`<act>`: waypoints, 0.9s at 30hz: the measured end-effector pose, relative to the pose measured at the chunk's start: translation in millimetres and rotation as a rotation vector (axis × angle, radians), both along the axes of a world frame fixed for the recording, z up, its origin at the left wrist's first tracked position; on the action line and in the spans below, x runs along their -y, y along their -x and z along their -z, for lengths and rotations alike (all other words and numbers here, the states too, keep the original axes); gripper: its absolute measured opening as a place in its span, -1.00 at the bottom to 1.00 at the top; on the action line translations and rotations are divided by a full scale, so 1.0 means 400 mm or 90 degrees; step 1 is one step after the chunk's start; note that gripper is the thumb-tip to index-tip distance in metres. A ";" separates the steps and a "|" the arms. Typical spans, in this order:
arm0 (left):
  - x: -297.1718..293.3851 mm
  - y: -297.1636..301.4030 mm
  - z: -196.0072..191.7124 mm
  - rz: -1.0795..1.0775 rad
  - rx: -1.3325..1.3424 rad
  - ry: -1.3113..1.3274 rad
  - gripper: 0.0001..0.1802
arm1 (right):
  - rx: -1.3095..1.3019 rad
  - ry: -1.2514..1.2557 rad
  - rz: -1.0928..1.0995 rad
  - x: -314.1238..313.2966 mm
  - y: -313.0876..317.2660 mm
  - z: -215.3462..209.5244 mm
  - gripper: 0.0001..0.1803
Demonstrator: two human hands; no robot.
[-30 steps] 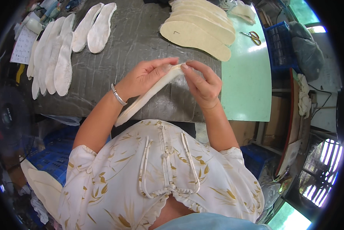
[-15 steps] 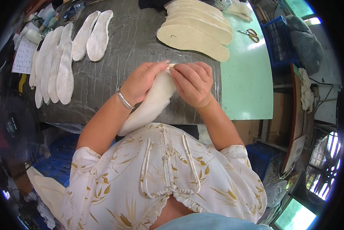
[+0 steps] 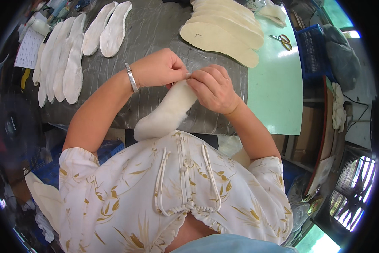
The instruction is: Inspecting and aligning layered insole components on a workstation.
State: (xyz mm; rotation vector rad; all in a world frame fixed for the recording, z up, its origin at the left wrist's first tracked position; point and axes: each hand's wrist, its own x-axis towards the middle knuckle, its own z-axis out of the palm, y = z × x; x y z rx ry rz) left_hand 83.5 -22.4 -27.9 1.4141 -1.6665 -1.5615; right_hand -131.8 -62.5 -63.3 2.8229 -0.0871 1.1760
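A fluffy white insole (image 3: pixel 166 110) hangs from my hands in front of my chest, its wide lower end against my blouse. My right hand (image 3: pixel 214 88) is closed on its upper end, fingers curled and pinching. My left hand (image 3: pixel 160 69) meets it there, thumb and fingers pinched together at the insole's tip; what lies between those fingertips is too small to make out. On the far side of the table lies a fanned stack of cream insoles (image 3: pixel 221 38). To the left, several white fleecy insoles (image 3: pixel 73 67) lie in an overlapping row, with a separate pair (image 3: pixel 113 31) beside them.
The dark table cover (image 3: pixel 109 84) borders a pale green board (image 3: pixel 273 92) on the right, where scissors (image 3: pixel 284 41) lie. Beyond the board stands a blue crate (image 3: pixel 305 50). A fan (image 3: pixel 14 122) is at the left, and a written sheet (image 3: pixel 29 48) lies at the far left.
My left hand has turned over, its wrist and elbow swinging up and outward, and its grip on the insole's side has become a pinch at the tip. My right hand keeps its hold.
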 end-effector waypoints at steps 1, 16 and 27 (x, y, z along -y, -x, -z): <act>-0.001 0.006 0.002 0.007 0.032 0.029 -0.73 | 0.014 0.009 -0.005 -0.002 0.000 0.006 -0.69; -0.109 0.054 0.052 0.033 0.239 0.199 -0.67 | 0.189 -0.451 0.138 -0.010 0.065 0.004 -0.64; -0.107 0.115 0.137 0.028 0.534 0.437 -0.57 | -0.075 -0.343 0.178 -0.041 0.082 0.070 -0.81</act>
